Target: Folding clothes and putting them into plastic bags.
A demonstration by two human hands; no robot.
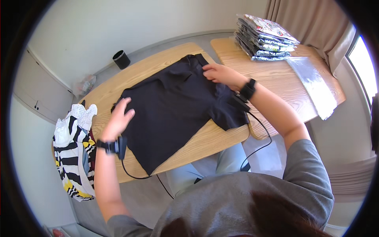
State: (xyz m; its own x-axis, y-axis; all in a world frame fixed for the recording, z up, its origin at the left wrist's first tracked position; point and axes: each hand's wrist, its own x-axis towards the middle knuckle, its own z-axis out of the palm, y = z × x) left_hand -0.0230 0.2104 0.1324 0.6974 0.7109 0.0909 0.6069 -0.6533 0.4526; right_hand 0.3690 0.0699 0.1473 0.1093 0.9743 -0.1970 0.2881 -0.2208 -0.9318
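A black short-sleeved shirt (166, 110) lies spread at a slant across the wooden table (102, 93), its collar end toward the far right. One sleeve (229, 112) reaches to the table's near right edge. My left hand (118, 120) is at the shirt's left edge, with fingers apart and nothing held. At the far right part of the shirt, near the collar, my right hand (221, 75) has its fingers curled onto the fabric. Both wrists wear black bands with devices, and cables run from them.
Striped and white clothes (73, 154) hang over the table's left end. On the second table (244, 71), at right, stand a stack of bagged garments (266, 37) and clear plastic bags (314, 87). Behind are a black bin (121, 60) and a plastic bag (85, 85) on the floor.
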